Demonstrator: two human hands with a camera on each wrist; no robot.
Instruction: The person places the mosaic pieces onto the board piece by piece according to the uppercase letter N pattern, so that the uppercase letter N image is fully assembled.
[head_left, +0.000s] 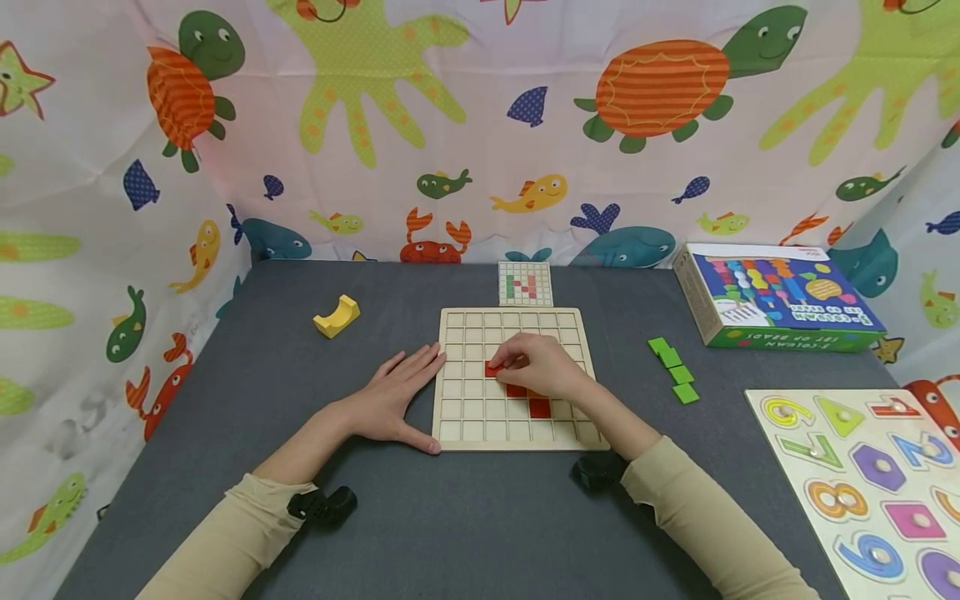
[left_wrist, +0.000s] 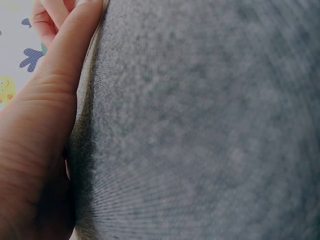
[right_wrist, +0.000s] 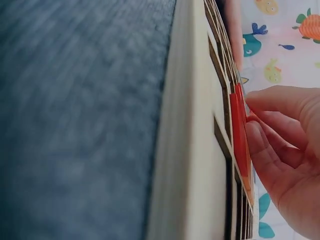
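Head view: the left hand [head_left: 393, 400], outspread, touches the gridded board [head_left: 461, 410], at whose surface the right hand [head_left: 542, 367] pinches a red tile [head_left: 491, 370]; left wrist view: thumb [left_wrist: 65, 65] at the board's edge; right wrist view: fingertips [right_wrist: 255, 134] beside laid red squares [right_wrist: 239, 131].

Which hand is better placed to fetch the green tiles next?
Probably the right hand: the green tiles lie on its side of the grid board, but it must first release the pinched red tile. The left hand rests at the opposite edge.
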